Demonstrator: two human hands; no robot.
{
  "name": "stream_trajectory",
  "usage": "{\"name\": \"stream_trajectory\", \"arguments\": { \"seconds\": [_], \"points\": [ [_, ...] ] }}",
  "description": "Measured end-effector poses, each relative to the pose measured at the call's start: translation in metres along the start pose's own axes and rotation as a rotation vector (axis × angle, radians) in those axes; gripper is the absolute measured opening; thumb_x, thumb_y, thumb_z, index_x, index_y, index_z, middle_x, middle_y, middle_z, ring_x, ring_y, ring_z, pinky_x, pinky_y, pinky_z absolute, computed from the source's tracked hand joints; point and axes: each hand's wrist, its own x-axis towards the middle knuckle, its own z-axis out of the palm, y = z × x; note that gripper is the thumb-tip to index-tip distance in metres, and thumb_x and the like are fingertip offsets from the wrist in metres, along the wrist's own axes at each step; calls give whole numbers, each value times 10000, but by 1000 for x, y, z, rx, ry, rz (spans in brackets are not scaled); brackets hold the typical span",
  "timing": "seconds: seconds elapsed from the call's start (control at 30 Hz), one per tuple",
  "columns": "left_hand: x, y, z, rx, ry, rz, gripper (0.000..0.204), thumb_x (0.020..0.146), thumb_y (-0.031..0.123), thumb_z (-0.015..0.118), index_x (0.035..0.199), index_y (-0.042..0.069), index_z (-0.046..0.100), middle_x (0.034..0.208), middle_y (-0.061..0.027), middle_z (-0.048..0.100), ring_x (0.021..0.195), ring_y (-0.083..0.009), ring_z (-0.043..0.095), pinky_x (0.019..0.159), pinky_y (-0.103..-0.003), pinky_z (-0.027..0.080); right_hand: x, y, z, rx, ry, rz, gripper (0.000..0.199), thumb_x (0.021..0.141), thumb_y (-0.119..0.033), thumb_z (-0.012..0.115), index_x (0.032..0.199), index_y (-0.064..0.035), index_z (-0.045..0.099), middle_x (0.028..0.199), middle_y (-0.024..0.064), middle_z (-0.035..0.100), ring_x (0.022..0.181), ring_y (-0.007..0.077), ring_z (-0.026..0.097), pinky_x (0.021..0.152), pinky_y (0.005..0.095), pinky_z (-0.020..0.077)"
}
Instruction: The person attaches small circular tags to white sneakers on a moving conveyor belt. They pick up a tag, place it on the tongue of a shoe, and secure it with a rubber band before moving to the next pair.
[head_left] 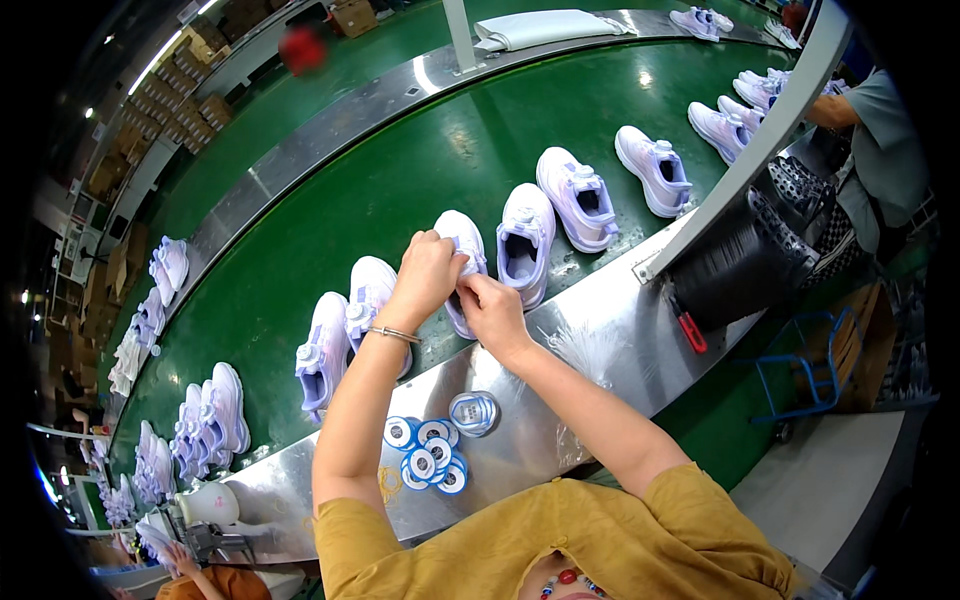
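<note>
A pale lilac-white sneaker (458,226) stands on the green belt in front of me, its toe pointing away. My left hand (428,272) bends over its tongue and lacing area, fingers closed in a pinch. Close below, my right hand (494,314) pinches at the shoe's opening with thumb and forefinger. Whether a small part sits between the fingertips is hidden. Just right of it is another sneaker (525,240) with a dial on its tongue. On the left, a matching sneaker (370,290) is partly covered by my left forearm.
On the metal ledge (520,400) lie several round blue-and-white tags (422,463), a clear round container (473,413), yellow rubber bands (389,484), clear plastic strands (590,352) and a red-handled cutter (690,330). A grey post (745,165) rises at the right. Other people work at both sides.
</note>
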Motion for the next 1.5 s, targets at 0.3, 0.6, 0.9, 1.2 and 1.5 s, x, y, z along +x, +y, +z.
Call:
{"name": "stream_trajectory", "arguments": {
  "seconds": [0.3, 0.6, 0.9, 1.2, 1.5],
  "points": [
    [1, 1, 4, 26, -34, -102, 238, 803, 197, 661, 762, -38, 653, 816, -207, 637, 805, -354, 603, 725, -416, 487, -2, 13, 6, 14, 38, -42, 50, 850, -47, 611, 870, -10, 639, 764, 184, 638, 670, 351, 629, 587, 402, 480],
    [-23, -29, 9, -143, 18, 176, 211, 817, 169, 643, 836, -41, 648, 875, -224, 619, 837, -367, 591, 733, -425, 480, -18, 12, 27, 34, 29, -35, 52, 845, -42, 611, 876, -10, 637, 772, 183, 637, 687, 354, 627, 597, 396, 481],
    [-21, -3, 13, 109, -67, -185, 216, 820, 159, 645, 866, -51, 640, 853, -214, 609, 856, -371, 578, 760, -420, 483, -15, 11, 28, -8, 8, -44, 61, 853, -63, 591, 811, -21, 577, 739, 170, 611, 672, 369, 606, 589, 434, 471],
    [-16, -16, -2, 0, -99, 87, 224, 812, 171, 658, 822, -51, 627, 852, -217, 611, 843, -353, 605, 745, -413, 506, -13, 11, 21, -4, -4, -44, 33, 839, -45, 615, 849, -15, 608, 739, 185, 618, 666, 364, 614, 590, 412, 475],
    [-7, -15, 10, 30, -80, 72, 195, 801, 143, 672, 782, -38, 602, 846, -198, 604, 800, -360, 582, 708, -437, 479, -9, 12, 17, 21, -11, -60, 85, 866, -77, 582, 806, -27, 548, 736, 174, 596, 672, 375, 594, 587, 451, 463]
  ]
}}
